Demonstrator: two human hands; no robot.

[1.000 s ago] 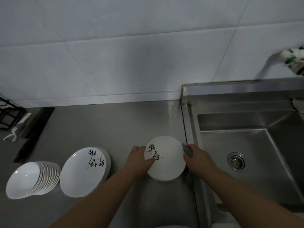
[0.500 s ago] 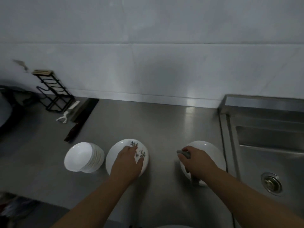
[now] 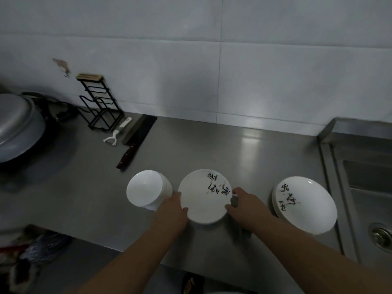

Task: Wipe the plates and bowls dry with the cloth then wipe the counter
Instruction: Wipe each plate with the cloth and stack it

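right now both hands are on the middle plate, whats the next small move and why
Probably lift the middle plate off the counter. The left hand and right hand grip opposite rims, and the right one also holds the cloth, so wiping can start once it's raised.

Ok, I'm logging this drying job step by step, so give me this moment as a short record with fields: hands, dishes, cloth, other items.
left hand: left hand grips the left rim of the middle plate
right hand: right hand at that plate's right rim, holding the grey cloth
other dishes: stack of white bowls to the left; plate stack to the right, near the sink
surface: steel counter
other items: cleaver, white peeler, black rack, all at the back left
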